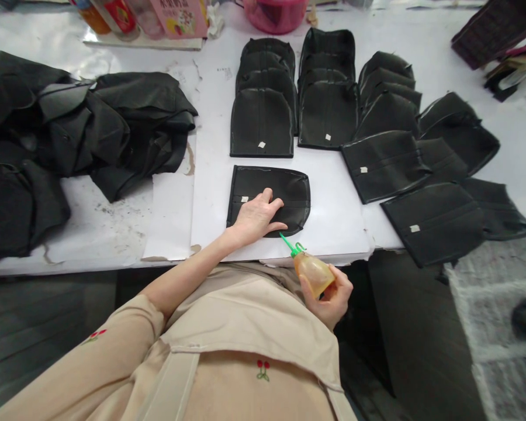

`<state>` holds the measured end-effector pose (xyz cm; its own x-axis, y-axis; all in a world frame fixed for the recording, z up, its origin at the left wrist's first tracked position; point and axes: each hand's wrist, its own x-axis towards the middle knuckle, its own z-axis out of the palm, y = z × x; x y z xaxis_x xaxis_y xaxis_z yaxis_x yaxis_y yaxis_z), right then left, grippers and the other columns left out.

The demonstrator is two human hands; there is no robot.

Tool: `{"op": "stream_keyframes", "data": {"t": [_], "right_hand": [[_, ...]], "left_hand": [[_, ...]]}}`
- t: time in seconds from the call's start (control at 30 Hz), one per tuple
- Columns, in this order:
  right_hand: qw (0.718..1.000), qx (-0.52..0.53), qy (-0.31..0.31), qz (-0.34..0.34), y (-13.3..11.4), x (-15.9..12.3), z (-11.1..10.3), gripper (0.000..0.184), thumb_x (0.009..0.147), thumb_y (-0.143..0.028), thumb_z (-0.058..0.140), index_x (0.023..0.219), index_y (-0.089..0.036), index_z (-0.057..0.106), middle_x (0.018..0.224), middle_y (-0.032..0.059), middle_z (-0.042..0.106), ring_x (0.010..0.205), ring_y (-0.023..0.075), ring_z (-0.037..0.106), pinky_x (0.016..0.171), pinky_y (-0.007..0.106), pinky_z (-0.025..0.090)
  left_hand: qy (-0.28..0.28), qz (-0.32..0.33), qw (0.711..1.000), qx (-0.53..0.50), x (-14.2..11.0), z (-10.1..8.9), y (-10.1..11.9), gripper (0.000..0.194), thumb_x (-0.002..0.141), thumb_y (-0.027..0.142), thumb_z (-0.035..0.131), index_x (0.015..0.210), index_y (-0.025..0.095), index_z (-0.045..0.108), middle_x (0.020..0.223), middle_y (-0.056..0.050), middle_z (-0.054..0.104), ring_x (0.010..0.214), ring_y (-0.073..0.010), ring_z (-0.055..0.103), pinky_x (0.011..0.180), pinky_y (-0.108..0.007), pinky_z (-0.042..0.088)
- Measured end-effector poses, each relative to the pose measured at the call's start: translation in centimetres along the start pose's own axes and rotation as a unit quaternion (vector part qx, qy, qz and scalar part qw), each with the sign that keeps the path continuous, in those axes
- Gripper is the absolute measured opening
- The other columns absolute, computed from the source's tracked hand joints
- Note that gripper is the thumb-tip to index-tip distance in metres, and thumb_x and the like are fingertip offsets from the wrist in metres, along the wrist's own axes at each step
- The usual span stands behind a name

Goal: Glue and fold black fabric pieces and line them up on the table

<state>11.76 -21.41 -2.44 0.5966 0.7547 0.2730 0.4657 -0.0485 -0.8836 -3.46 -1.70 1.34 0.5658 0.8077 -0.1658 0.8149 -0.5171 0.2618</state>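
A flat black fabric piece (289, 193) with a rounded right end and a small white tag lies on the white-covered table before me. My left hand (259, 216) rests on it with fingers spread, the thumb along its near edge. In my right hand (331, 295) is a squeeze bottle (314, 272) of amber liquid with a green nozzle. The nozzle's tip meets or nearly meets the piece's near edge, close to my left thumb; whether they touch I cannot tell. Light glossy lines run along parts of the piece's border.
Overlapping rows of similar black pieces (263, 123) lie behind and to the right (438, 219). Loose black fabric (114, 117) is heaped at left. A pink bowl (276, 14), bottles (118, 17) and a dark box (491, 29) stand at the back. The table's front edge (263, 261) is close to my body.
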Motion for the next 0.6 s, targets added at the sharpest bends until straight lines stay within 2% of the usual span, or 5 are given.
{"op": "stream_keyframes", "data": {"t": [0.43,0.53,0.6], "right_hand": [[0.998,-0.014,-0.062,0.003,0.2,-1.1,1.1,0.063,0.072,-0.041,0.084,0.124,-0.023,0.054,0.112,0.0072,0.063,0.098,0.0236,0.068,0.077,0.037,0.061],[0.997,-0.013,-0.071,-0.003,0.0,-1.0,1.4,0.063,0.072,-0.042,0.084,0.124,-0.024,0.054,0.111,0.0066,0.063,0.097,0.0232,0.068,0.076,0.035,0.061],[0.997,-0.012,-0.075,-0.012,-0.2,-0.7,1.5,0.063,0.072,-0.041,0.085,0.124,-0.024,0.054,0.11,0.0063,0.064,0.097,0.0234,0.067,0.075,0.035,0.06]], "left_hand": [[0.008,-0.004,1.0,-0.03,-0.1,0.3,-0.3,0.049,0.085,0.051,0.074,0.122,0.022,0.061,0.122,-0.011,0.054,0.101,-0.0239,0.061,0.071,-0.029,0.047],[0.016,0.007,0.994,-0.105,-0.4,0.1,-1.3,0.041,0.088,0.047,0.071,0.119,0.021,0.063,0.121,-0.009,0.056,0.093,-0.0198,0.063,0.072,-0.029,0.048],[0.047,0.012,0.982,-0.183,-0.9,-0.2,-2.2,0.03,0.092,0.04,0.067,0.114,0.02,0.064,0.117,-0.006,0.058,0.081,-0.0142,0.062,0.072,-0.027,0.048]]}}
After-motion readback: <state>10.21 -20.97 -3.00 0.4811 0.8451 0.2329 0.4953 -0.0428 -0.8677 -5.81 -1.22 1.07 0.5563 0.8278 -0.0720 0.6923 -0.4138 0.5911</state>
